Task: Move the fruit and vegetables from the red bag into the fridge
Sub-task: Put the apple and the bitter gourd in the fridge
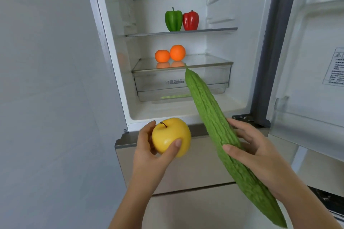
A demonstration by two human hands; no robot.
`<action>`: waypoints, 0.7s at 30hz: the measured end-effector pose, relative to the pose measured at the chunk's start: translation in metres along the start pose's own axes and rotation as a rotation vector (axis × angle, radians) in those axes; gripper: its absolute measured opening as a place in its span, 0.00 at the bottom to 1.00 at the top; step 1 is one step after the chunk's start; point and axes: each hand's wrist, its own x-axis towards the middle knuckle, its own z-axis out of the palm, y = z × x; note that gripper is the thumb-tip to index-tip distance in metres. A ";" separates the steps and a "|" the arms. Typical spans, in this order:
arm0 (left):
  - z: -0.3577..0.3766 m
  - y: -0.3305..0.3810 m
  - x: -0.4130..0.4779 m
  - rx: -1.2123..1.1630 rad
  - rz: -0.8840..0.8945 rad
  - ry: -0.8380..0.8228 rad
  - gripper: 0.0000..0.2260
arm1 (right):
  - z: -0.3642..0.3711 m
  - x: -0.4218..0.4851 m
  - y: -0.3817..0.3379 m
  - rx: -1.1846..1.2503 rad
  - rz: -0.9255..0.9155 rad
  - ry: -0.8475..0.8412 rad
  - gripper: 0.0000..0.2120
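My left hand (149, 147) grips a yellow apple (170, 135) just below the open fridge (119, 80). My right hand (255, 147) holds a long green bitter gourd (214, 121) around its middle, its tip pointing up at the clear drawer (214, 76). Inside the fridge, a green pepper (173, 19) and a red pepper (190, 20) stand side by side on the upper shelf (219, 29). Two oranges (170, 54) sit on the glass shelf over the drawer. The red bag is out of view.
The fridge door (312, 61) stands open at the right, with empty door bins. A pale wall (46, 98) runs along the left. Below the open compartment are the closed lower drawers (195, 173) of the fridge.
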 end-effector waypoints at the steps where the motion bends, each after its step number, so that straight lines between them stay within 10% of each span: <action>1: 0.004 -0.001 0.013 0.004 0.012 0.009 0.31 | -0.002 0.011 -0.001 -0.020 -0.017 -0.015 0.25; 21: 0.033 -0.019 0.301 0.135 0.261 0.049 0.21 | 0.002 0.321 -0.082 -0.647 -0.486 -0.072 0.28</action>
